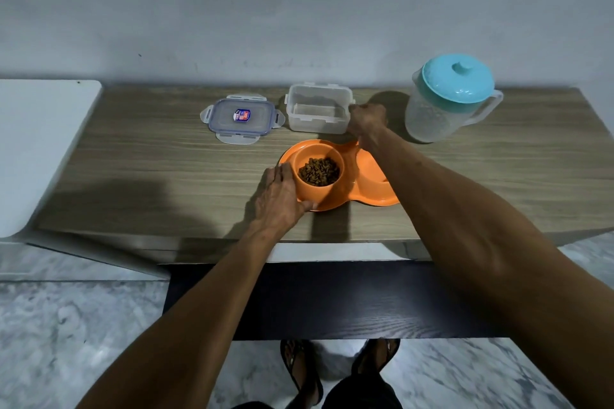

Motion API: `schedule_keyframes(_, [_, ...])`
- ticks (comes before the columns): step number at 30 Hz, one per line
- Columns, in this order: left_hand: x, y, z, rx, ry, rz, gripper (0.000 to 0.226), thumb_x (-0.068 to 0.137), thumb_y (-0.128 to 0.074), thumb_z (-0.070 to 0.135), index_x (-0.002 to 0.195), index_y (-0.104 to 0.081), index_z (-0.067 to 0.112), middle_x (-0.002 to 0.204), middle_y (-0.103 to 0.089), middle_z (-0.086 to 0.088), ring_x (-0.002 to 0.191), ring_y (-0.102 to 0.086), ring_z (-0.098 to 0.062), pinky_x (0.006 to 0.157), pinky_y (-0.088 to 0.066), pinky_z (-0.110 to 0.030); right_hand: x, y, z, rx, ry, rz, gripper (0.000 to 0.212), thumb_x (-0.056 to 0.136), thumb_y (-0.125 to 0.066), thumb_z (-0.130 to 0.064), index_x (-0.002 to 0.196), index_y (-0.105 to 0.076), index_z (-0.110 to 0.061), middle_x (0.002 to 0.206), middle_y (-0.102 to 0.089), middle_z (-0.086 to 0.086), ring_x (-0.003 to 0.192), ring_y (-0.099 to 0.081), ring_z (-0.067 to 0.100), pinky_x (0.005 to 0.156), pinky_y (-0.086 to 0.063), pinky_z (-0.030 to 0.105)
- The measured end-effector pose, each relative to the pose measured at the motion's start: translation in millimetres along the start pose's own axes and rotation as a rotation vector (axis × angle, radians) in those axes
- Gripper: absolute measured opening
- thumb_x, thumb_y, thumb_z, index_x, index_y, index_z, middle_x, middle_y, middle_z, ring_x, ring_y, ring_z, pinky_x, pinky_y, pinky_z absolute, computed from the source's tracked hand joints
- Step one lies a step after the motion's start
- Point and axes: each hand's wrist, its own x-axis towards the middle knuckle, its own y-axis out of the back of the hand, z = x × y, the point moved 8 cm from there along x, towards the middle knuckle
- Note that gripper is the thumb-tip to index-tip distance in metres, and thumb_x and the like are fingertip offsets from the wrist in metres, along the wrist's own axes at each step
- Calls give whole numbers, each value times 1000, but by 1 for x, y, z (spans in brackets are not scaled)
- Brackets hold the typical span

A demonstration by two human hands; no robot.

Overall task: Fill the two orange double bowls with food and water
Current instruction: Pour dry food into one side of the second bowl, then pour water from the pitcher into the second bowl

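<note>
An orange double bowl [335, 176] sits on a wooden desk [149, 176], w/ dry kibble [319, 171] heaped in its left cup. Its right cup is mostly hidden behind the right forearm, so contents can't be told. The left hand [282, 196] cups the bowl's left wall, fingers curled on it. The right hand [367, 121] grips the right end of an empty clear container [318, 111] just behind the bowl. That container's lid [242, 118] lies behind-left of the bowl; a lidded pitcher [448, 100] stands behind-right. Only one bowl visible (task names two). Bowl looks like stiff, light plastic, prob. slick; best held by the rim w/ both hands, level, so kibble stays put.
</note>
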Motion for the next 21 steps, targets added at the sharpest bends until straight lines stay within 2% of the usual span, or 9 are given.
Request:
schedule_keyframes(4, [1, 12, 9, 16, -58, 3, 109, 70, -78, 41, 151, -13, 8, 149, -34, -14, 140, -28, -30, 112, -34, -44, -7, 46, -1, -35, 89, 115, 28, 94, -57, -23, 114, -69, -6, 113, -69, 12, 101, -62, 27, 83, -50, 32])
schedule_keyframes(8, [5, 23, 44, 75, -160, 46, 109, 75, -68, 50, 154, -8, 6, 159, -22, -15, 149, -17, -31, 120, -21, -46, -15, 99, 9, -96, 161, 239, 28, 95, -52, -22, 111, -69, -6, 113, -69, 15, 109, -62, 30, 92, -49, 36])
schedule_keyframes(13, [17, 1, 109, 108, -291, -27, 109, 77, -63, 65, 155, -11, 8, 162, -15, -13, 151, -11, -28, 121, -16, -45, -13, 160, 43, 0, 84, 374, 26, 93, -52, -21, 105, -70, -7, 109, -69, 14, 104, -64, 29, 93, -54, 40])
schedule_keyframes(16, [24, -16, 129, 132, -283, -50, 113, 74, -63, 69, 154, -13, 7, 161, -18, -13, 150, -14, -28, 121, -15, -46, -2, 198, 57, 67, -6, 465, 32, 96, -46, -23, 109, -68, -3, 113, -67, 15, 105, -62, 32, 90, -50, 39])
schedule_keyframes(19, [31, -26, 132, 167, -256, -41, 120, 67, -64, 75, 152, -17, 6, 158, -26, -15, 147, -22, -30, 119, -19, -47, 12, 226, 56, 172, -42, 542, 40, 98, -40, -29, 121, -59, -2, 127, -60, 19, 116, -56, 35, 99, -44, 42])
schedule_keyframes(21, [36, -29, 129, 171, -235, -30, 121, 62, -65, 77, 150, -22, 6, 154, -32, -15, 143, -28, -31, 117, -24, -47, 24, 237, 48, 232, -42, 558, 43, 97, -40, -31, 123, -57, -2, 131, -58, 19, 120, -53, 35, 98, -40, 38])
